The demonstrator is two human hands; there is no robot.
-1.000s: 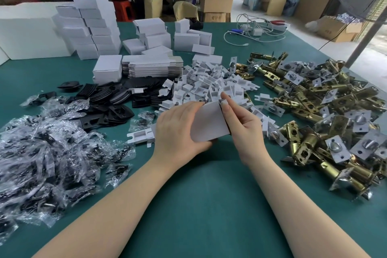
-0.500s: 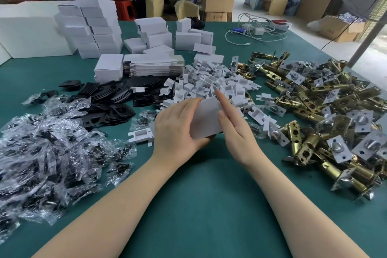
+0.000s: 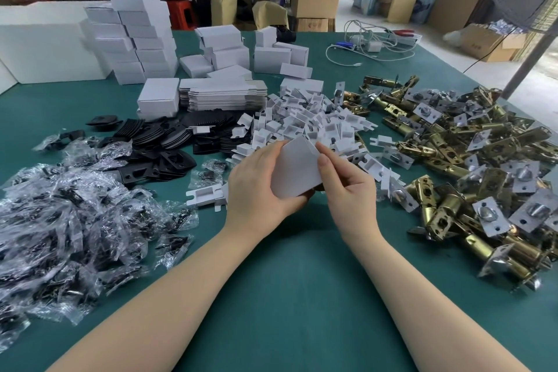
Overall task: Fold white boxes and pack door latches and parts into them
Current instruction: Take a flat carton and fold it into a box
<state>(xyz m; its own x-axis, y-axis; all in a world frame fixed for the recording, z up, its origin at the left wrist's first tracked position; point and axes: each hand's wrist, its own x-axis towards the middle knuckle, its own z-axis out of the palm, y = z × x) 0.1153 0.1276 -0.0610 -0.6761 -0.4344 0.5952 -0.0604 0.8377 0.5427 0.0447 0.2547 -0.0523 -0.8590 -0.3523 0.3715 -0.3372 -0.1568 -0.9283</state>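
Above the green bench (image 3: 287,296), left hand (image 3: 259,181) grips a half-formed white box (image 3: 297,169); right hand (image 3: 344,187) pinches its edge. Uneven pressure could crease a panel crooked.

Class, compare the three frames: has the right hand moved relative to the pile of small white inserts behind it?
Yes. The right hand has slid toward the person, away from the white inserts, its fingertips now at the edge of the white box held by the left hand.
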